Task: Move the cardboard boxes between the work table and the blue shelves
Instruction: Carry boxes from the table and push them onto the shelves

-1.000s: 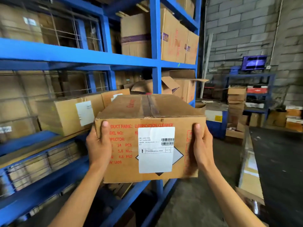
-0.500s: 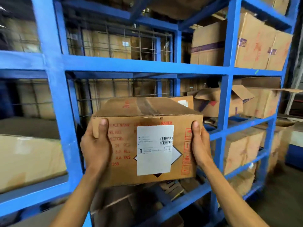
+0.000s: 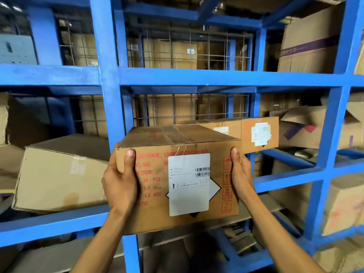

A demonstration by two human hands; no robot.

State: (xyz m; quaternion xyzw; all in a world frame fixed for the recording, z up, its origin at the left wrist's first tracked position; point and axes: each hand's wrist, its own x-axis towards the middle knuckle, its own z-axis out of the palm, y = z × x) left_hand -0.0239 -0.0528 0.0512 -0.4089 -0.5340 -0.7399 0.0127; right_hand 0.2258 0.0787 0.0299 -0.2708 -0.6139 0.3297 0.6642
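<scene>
Up against the blue shelves (image 3: 197,76), already stacked with other boxes (image 3: 61,174), the cardboard box (image 3: 157,194) is clamped between left hand (image 3: 120,186) and right hand (image 3: 241,174), fingers pressed flat on its sides.

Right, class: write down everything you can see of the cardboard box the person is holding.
The box is brown corrugated cardboard, closed, with tape along the top seam. Its near face carries red print, including "24 PCS" and red handling symbols, and a white label with a barcode. It is held about level in front of the blue shelves, its top creased. The left hand and right hand grip its two sides, thumbs on the near face.
</scene>
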